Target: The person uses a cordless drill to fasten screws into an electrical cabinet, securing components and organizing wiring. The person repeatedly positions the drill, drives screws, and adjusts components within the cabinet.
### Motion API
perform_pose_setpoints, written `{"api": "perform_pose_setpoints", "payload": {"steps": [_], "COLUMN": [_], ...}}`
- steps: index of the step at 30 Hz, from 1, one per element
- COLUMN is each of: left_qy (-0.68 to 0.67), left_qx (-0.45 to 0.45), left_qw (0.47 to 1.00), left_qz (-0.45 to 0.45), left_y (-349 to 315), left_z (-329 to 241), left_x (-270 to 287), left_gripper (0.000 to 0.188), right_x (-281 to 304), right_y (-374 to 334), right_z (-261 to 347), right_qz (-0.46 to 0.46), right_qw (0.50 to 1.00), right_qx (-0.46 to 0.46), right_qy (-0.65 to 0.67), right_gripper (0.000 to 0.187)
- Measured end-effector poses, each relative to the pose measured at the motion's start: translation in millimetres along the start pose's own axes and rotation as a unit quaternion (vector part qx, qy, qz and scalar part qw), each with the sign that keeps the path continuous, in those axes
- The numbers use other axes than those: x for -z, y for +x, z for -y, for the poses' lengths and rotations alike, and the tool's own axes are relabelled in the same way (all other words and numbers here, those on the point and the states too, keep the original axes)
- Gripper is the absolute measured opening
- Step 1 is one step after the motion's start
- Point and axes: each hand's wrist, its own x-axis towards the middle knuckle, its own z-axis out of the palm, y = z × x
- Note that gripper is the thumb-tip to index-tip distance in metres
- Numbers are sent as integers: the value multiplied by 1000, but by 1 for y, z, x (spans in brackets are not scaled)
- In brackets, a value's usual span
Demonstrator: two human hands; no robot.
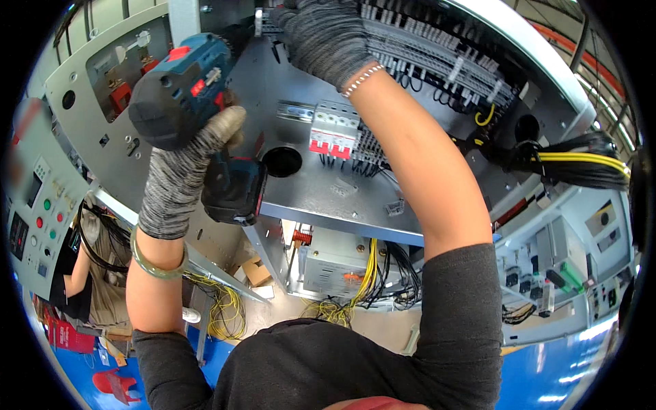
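Observation:
My left hand (222, 130), in a grey knitted glove, is wrapped round the handle of a blue and black cordless drill (181, 89). Its body points up and away to the right, and its black battery (236, 195) hangs below my wrist. The drill's front end is lost in the dark by the cabinet's upper left. My right hand (324, 41), gloved alike, reaches to the top edge of the picture beside a short metal rail piece (263, 22). Its fingers are bent together there, partly cut off; what they grip is hidden.
An open metal cabinet (321, 212) surrounds both hands, with a red-and-white circuit breaker (335, 130), terminal rows (437, 58) and a round hole (282, 162). Black and yellow cables (581, 162) bundle at right. An open panel door (75, 130) stands left. Another person (102, 273) is at lower left.

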Motion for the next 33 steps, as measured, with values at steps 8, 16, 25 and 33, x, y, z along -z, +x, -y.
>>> {"api": "perform_pose_setpoints", "payload": {"steps": [8, 16, 25, 33], "left_qy": [-86, -69, -62, -72], "left_qx": [49, 38, 34, 42], "left_qw": [994, 996, 997, 996], "left_qz": [-37, -36, -18, -7], "left_y": [0, 1, 2, 3], "left_z": [-5, 3, 0, -4], "left_x": [-16, -9, -3, -5], "left_gripper": [39, 38, 38, 36], "right_x": [-22, -24, -15, -29], "right_y": [-4, -9, -7, -8], "right_z": [-9, -11, -6, -14], "right_qz": [-86, -66, -68, -93], "right_qw": [996, 997, 997, 993], "right_qx": [14, 42, 29, 21], "right_qy": [-25, -14, -12, -72], "right_gripper": [37, 39, 38, 40]}}
